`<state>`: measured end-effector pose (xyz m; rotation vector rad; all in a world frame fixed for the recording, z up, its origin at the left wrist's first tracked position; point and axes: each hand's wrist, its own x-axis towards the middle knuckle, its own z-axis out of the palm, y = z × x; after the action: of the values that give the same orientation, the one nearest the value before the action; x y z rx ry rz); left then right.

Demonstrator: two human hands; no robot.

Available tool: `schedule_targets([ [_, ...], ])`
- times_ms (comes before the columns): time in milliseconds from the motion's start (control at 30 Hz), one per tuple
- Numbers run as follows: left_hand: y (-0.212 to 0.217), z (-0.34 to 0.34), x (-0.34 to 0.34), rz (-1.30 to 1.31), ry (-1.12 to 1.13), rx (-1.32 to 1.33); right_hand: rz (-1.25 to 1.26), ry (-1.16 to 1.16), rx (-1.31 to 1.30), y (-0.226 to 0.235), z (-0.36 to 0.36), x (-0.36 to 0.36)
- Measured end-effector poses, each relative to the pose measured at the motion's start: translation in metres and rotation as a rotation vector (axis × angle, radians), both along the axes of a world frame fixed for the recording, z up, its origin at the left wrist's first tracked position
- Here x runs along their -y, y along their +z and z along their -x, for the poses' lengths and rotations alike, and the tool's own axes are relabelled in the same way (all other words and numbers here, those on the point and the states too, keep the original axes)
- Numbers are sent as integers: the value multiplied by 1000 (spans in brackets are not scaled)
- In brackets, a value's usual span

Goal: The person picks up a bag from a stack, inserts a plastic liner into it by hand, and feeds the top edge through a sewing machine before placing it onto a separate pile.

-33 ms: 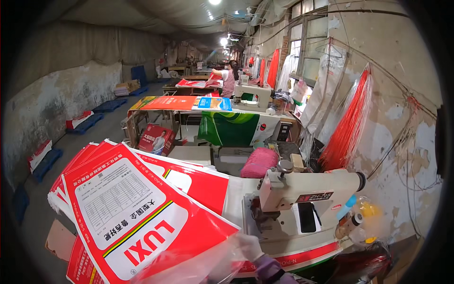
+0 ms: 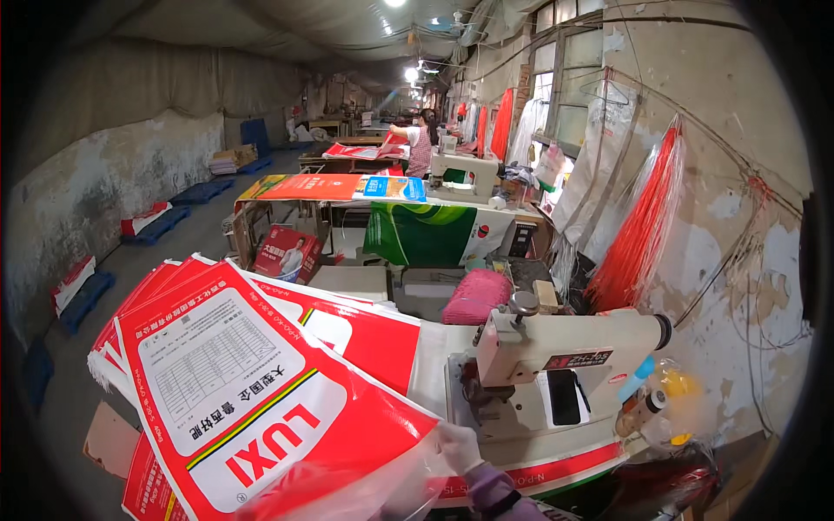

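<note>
Right at the lower edge, the right hand (image 2: 459,447), gloved in pale fabric, comes up from a purple sleeve and pinches the near corner of the top red sack (image 2: 261,391), fingers closed on its edge. The sack lies to the left of that hand, its long axis running away up-left toward the floor side, fanned over a stack of red sacks (image 2: 130,313) of the same kind. A clear plastic liner (image 2: 373,495) bunches below the hand, and it is hard to tell whether the fingers catch it as well. The left hand is nowhere in view, so only the right is near. Just beyond the hand, to the right, sits the cream sewing machine (image 2: 565,347) on the bench (image 2: 434,352), its needle end facing the sack's corner; the needle itself is lost in shadow. Behind it a pink cone of thread (image 2: 476,297), then a hanging bundle of red string (image 2: 638,226) against the wall. Farther off, another person (image 2: 423,139) works at a distant bench, too small to read.
</note>
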<state>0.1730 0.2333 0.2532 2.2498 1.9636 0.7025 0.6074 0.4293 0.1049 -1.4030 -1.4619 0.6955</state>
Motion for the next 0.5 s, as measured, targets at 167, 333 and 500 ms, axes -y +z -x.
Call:
schedule_targets([
  [167, -22, 13, 13, 28, -154, -243, -70, -340, 490, 2, -11, -23],
  [333, -29, 38, 25, 132, -260, -251, -605, 103, 1007, 80, 2, -31],
  [500, 35, 200, -217, -142, 41, -311, -748, 626, 377, 136, 140, 71],
])
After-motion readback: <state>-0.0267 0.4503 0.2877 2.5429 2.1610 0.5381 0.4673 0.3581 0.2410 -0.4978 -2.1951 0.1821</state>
